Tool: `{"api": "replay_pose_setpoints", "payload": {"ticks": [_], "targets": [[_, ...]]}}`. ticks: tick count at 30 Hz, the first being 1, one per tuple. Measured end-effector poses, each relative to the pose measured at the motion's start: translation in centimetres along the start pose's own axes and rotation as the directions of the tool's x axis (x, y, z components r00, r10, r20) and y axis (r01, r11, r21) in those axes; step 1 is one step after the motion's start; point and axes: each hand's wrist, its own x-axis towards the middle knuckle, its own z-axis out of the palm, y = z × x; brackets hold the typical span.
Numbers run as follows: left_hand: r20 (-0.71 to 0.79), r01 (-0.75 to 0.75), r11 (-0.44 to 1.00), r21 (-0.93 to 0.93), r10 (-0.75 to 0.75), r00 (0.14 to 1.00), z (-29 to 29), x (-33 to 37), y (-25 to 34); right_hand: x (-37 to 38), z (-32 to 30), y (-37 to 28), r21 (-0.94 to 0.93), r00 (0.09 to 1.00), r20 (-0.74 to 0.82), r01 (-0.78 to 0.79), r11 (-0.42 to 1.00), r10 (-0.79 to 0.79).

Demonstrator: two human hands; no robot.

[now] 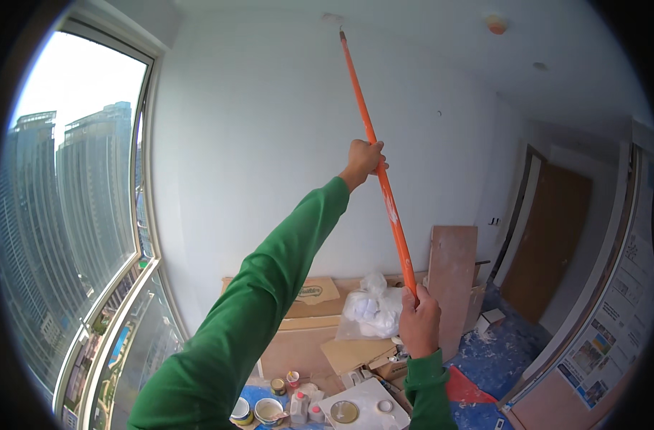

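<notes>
Both of my hands are wrapped round a long orange extension pole (393, 208), which slants up and away toward the top of the far wall. My left hand (365, 161) grips it around the middle with the arm stretched out. Lower down and nearer to me, my right hand (420, 321) closes round the bottom end. At the pole's far tip is a small paint roller (332, 16), held up where the pale wall (270, 129) meets the ceiling. It is too small and faint to tell how firmly it touches.
A window (83, 165) fills the left side. Below stand paint cans (268, 410), plastic bottles (299, 405), cardboard (309, 299) and clear plastic bags (373, 308). A wooden board (450, 287) leans on the wall. Right are a brown door (545, 240) and blue floor sheeting (506, 351).
</notes>
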Motion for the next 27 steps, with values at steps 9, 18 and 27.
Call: {"api": "replay_pose_setpoints", "payload": {"ticks": [9,18,27], "targets": [[-0.066,0.124,0.992,0.027,-0.122,0.99,-0.1,-3.0,-6.4,-9.4,0.8,5.9,-0.049,0.98,0.043,-0.194,0.98,0.196],[-0.172,0.252,0.966,0.052,-0.24,0.955,-3.7,-6.4,-16.5,-24.9,-2.8,10.8,-0.217,0.892,0.232,-0.341,0.915,0.387],[-0.235,0.365,0.93,0.047,-0.345,0.909,-5.3,-16.1,-27.0,-37.6,-6.9,15.8,-0.401,0.882,0.18,-0.338,0.851,0.435]]}}
